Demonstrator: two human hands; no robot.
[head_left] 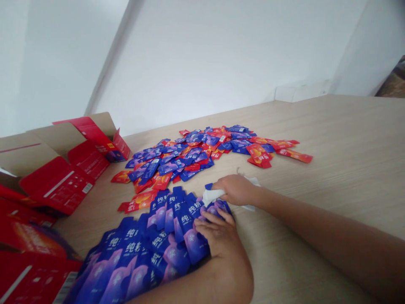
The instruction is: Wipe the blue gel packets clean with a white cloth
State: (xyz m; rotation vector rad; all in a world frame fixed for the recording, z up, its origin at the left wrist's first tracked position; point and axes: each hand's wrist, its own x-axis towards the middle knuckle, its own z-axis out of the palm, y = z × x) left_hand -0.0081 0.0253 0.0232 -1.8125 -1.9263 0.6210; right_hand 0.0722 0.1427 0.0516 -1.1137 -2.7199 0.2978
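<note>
A long overlapping row of blue-purple sachets (148, 249) runs from the lower left toward the table's middle. My left hand (218, 234) rests on the far end of that row, its fingers curled and pressing on the sachets. Just beyond it my right hand (236, 190) is closed around a crumpled white tissue (212, 195), held beside the row's last sachets. More of the white tissue shows under that hand.
A loose heap of red and blue sachets (202, 154) lies farther back on the wooden table (332, 169). Open red cardboard boxes (63, 177) stand along the left edge. A white wall rises behind the table.
</note>
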